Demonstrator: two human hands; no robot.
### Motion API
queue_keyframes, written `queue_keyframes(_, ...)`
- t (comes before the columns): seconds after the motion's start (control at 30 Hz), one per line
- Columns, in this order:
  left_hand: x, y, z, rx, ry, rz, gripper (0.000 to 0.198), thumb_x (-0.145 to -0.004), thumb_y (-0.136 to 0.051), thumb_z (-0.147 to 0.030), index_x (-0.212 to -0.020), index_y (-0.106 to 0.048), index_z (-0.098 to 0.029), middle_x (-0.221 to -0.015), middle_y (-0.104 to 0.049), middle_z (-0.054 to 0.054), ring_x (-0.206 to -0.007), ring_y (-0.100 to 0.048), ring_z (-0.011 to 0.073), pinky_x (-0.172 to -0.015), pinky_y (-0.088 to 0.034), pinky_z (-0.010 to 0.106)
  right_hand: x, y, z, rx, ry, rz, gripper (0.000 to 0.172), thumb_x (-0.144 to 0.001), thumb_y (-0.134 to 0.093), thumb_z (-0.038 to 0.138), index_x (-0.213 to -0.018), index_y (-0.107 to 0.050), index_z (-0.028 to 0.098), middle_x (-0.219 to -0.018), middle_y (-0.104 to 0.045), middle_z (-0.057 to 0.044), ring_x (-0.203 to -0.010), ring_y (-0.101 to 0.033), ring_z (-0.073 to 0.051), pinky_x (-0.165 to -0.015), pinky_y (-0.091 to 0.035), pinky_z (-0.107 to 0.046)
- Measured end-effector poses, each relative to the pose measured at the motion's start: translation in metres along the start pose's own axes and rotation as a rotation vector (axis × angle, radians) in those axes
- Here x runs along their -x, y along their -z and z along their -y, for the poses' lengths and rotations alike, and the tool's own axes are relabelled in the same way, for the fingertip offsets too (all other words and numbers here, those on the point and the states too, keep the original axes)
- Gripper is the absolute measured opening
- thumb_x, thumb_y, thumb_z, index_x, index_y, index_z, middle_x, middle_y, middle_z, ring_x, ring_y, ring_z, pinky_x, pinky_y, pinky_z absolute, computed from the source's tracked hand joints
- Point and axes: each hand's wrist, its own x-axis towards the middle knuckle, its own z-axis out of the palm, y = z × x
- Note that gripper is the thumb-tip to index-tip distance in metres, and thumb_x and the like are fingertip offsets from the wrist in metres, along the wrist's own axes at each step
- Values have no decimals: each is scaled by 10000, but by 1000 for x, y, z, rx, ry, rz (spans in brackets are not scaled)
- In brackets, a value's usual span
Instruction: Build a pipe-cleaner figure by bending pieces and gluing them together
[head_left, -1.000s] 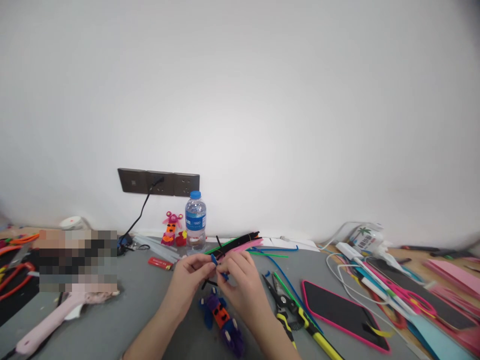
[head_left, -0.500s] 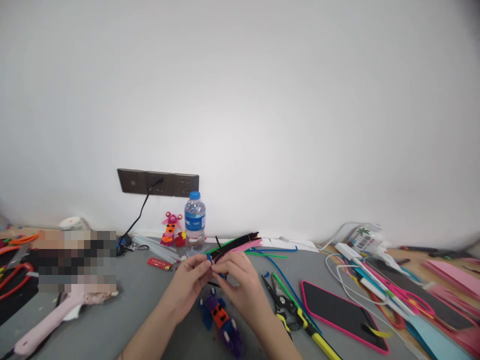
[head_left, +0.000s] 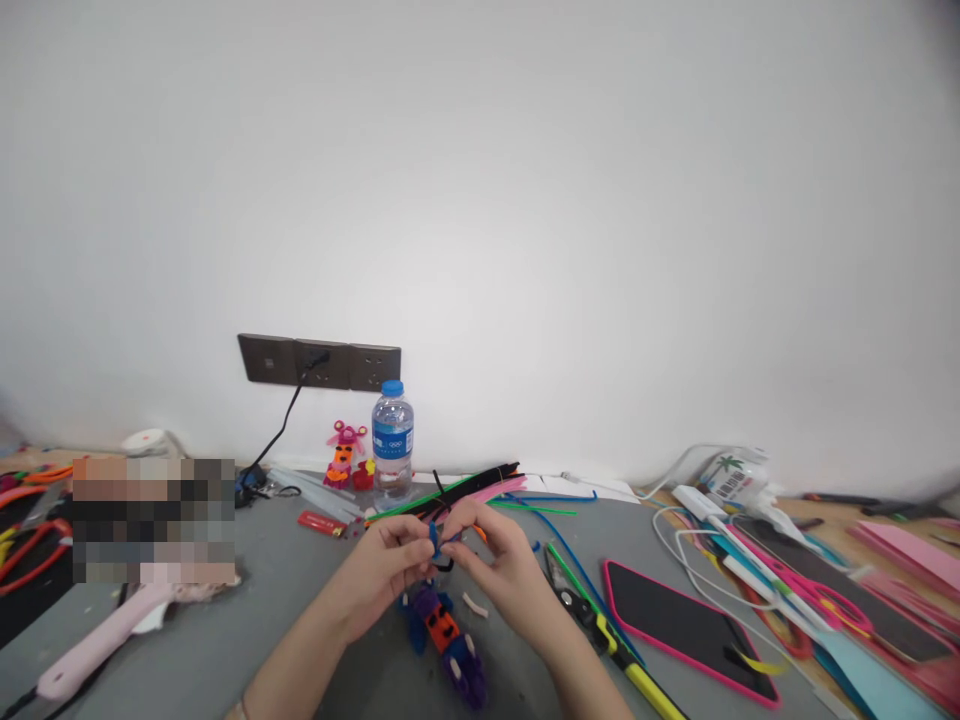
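Observation:
My left hand [head_left: 379,570] and my right hand [head_left: 499,560] meet over the desk, fingers pinched around a small blue pipe cleaner piece [head_left: 434,540]. A thin black strand shows by the fingertips; whether it belongs to the piece I cannot tell. Just below my hands lies a fuzzy purple, orange and blue figure [head_left: 441,628] with black spots and pale bits. Beside it rests a short pale strip [head_left: 475,605]. Behind my fingers is a bundle of black and pink pipe cleaners [head_left: 487,484]. My right forearm partly covers yellow-and-black pliers [head_left: 600,632].
A water bottle [head_left: 393,445] stands by the wall beside a pink and orange figure [head_left: 343,460]. To the right lie a pink-edged phone [head_left: 686,630], pink scissors [head_left: 825,600] and white cables. At left are a pink hot tool [head_left: 97,645] and red-handled tools [head_left: 37,555].
My hands have shifted slightly right and down, and more of the blue piece shows between the fingertips. The pale strip beside the figure has come into sight. My right forearm covers more of the pliers.

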Motion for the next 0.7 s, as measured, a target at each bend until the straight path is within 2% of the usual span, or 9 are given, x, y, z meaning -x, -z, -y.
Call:
queue_keyframes(0.17,4,0,-1,-115,34,140,305,-477,-946,-295,-575,-704,-139,-517,-626,-30,-493,-543,74,-509,-392,182,0,11,2,-119,-85,107,47,-823,-689,164,-782,-691,186,-759,-647,-12,-746,-581,-166,-706,-433,-261)
queue_keyframes(0.23,6,1,0,-168,34,152,289,-492,-936,-300,-571,-708,-142,-512,-624,-30,-493,-521,70,-509,-369,182,1,14,0,-170,-133,127,26,-808,-717,184,-790,-699,188,-759,-654,-9,-744,-578,-166,-706,-428,-264)
queue_keyframes(0.37,7,1,4,-339,74,191,270,-479,-931,-278,-582,-725,-137,-563,-663,-9,-528,-526,79,-531,-363,189,1,15,-3,-228,-215,153,90,-779,-758,234,-749,-692,180,-739,-648,-6,-732,-573,-164,-693,-429,-264)
queue_keyframes(0.47,8,-2,6,-334,98,199,271,-496,-920,-293,-595,-717,-144,-551,-645,-18,-513,-516,81,-526,-358,197,1,14,-5,-242,-263,187,115,-796,-746,270,-766,-691,174,-727,-642,-6,-702,-570,-155,-666,-436,-258)
queue_keyframes(0.57,7,-4,5,-281,53,163,297,-510,-918,-307,-603,-689,-141,-537,-599,-36,-496,-482,72,-515,-341,198,1,16,-7,-263,-271,132,167,-869,-664,340,-889,-697,178,-730,-641,-7,-664,-570,-144,-631,-447,-251)
queue_keyframes(0.7,4,-3,2,-177,0,35,340,-515,-922,-332,-657,-668,-155,-539,-551,-62,-494,-461,69,-514,-340,200,1,17,-10,-285,-236,118,283,-908,-597,426,-984,-710,178,-745,-643,-17,-651,-565,-140,-631,-456,-256)
